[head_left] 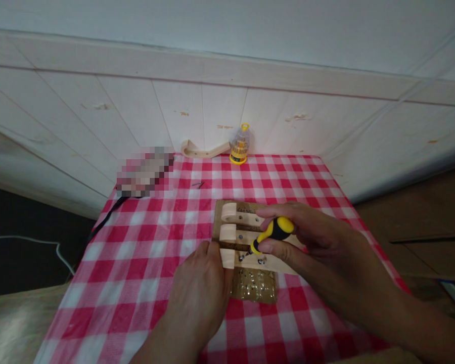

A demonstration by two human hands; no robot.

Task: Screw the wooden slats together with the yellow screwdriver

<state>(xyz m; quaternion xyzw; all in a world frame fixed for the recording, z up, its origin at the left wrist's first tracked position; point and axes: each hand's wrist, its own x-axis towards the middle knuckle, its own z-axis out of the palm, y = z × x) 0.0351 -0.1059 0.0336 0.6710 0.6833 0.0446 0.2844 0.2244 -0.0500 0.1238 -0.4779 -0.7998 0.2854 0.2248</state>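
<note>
My right hand pinches a yellow and black screwdriver, tilted so that its tip meets a screw in the nearest wooden hook. A second screw stands in the same hook. My left hand is closed on the left end of that hook, its fingertips partly hidden. Beyond lie two more wooden hooks, the middle one and the far one, side by side across a board wrapped in brown tape. My right hand covers their right ends.
Against the white plank wall lies another wooden hook, beside a clear and yellow screwdriver-bit case. Several loose screws rest on the red checked tablecloth. At the left is a blurred-out object with a black strap.
</note>
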